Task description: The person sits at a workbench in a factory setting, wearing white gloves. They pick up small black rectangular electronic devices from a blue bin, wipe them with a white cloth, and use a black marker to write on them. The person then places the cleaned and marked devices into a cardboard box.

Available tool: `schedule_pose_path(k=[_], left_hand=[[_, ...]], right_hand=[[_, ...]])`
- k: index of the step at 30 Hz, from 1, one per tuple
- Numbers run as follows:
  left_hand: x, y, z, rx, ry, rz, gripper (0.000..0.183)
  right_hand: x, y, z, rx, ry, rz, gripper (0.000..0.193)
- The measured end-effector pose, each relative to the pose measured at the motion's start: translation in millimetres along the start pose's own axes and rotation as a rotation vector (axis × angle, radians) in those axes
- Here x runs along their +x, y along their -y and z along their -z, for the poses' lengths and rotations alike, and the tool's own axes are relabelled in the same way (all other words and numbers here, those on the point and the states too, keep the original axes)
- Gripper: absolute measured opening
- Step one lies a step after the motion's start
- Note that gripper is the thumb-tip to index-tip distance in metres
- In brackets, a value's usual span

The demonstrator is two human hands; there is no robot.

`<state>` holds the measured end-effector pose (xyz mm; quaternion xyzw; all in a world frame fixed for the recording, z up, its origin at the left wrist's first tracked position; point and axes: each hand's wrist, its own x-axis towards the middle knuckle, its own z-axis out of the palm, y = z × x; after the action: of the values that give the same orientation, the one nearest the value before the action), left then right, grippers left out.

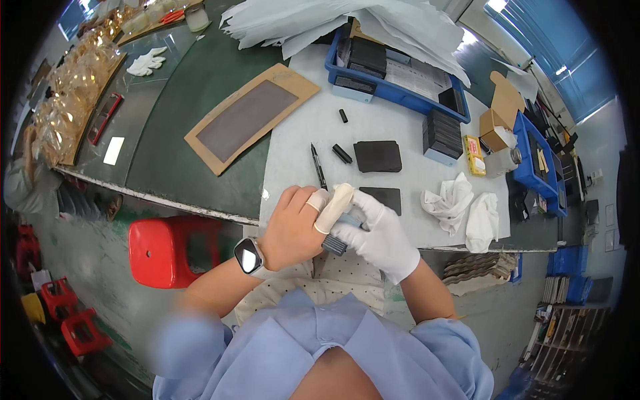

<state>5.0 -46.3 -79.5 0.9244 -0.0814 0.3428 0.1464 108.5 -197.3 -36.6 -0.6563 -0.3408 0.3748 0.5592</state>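
Close to the table's front edge, my two hands meet around a small grey-blue block (335, 245) with a dark ridged end; its exact kind is unclear. My left hand (293, 223), bare except for cream finger cots and with a watch at the wrist, is curled closed at its left side. My right hand (381, 239), in a white glove, pinches it from the right. Just beyond lie a black pen (318, 167), a black cylinder (342, 154), a dark flat stack (377, 157) and a dark plate (387, 198) partly covered by my glove.
A blue crate (400, 87) of dark boxes stands at the back, near a dark stack (442, 137). White cloths (448, 203) lie at right beside a glass jar (503, 161). A framed cardboard panel (250, 120) lies at left. A red stool (160, 253) stands below the table edge.
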Motion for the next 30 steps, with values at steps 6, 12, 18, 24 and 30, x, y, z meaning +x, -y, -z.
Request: schedule_pose_path(k=[6, 12, 18, 24, 30], left_hand=[[-1.9, -15.7, 6.7, 0.079, -0.051, 0.464, 0.099], [-13.2, -37.8, -4.7, -0.170, -0.033, 0.601, 0.103], [-8.9, -20.3, -1.1, -0.155, -0.039, 0.421, 0.095], [-16.2, -15.2, -3.0, -0.255, -0.027, 0.418, 0.084], [-15.6, -17.5, 0.8, -0.350, 0.042, 0.473, 0.078]], right_hand=[[4.9, -12.8, 4.3, -0.105, -0.362, 0.014, 0.056], [2.9, 7.7, -20.6, 0.145, -0.302, -0.211, 0.065], [5.8, -9.6, -24.0, 0.324, -0.139, -0.160, 0.047], [5.3, -9.6, -6.9, 0.160, -0.263, -0.110, 0.063], [10.8, -9.7, 22.3, 0.348, -0.553, -0.017, 0.049]])
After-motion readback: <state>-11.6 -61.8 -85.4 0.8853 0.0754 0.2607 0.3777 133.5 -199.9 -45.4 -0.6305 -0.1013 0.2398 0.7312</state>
